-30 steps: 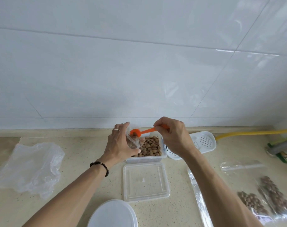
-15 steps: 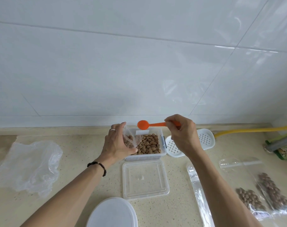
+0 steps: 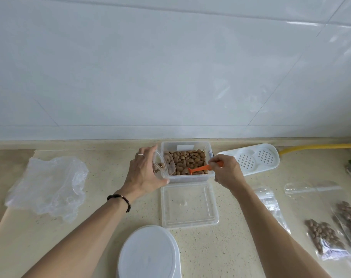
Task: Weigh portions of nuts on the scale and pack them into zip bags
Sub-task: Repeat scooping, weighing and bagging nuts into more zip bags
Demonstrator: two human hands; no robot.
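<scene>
A clear plastic box (image 3: 187, 178) of brown nuts (image 3: 187, 158) stands at the back of the counter. My left hand (image 3: 143, 173) holds a small clear zip bag (image 3: 161, 166) open at the box's left edge; a few nuts lie inside it. My right hand (image 3: 225, 171) grips an orange spoon (image 3: 200, 169) by its handle, the bowl dipped among the nuts at the box's front right. Two filled zip bags (image 3: 324, 236) of nuts lie at the far right. A white oval object (image 3: 148, 253), possibly the scale, sits at the near edge.
The box's clear lid (image 3: 188, 205) lies just in front of it. A crumpled plastic bag (image 3: 48, 185) lies on the left. A white perforated tray (image 3: 254, 159) sits right of the box, a yellow hose (image 3: 319, 147) behind it. Empty zip bags (image 3: 269, 203) lie near my right forearm.
My right hand has brought the orange spoon down from above the bag's mouth into the nuts in the box. My left hand keeps holding the bag open.
</scene>
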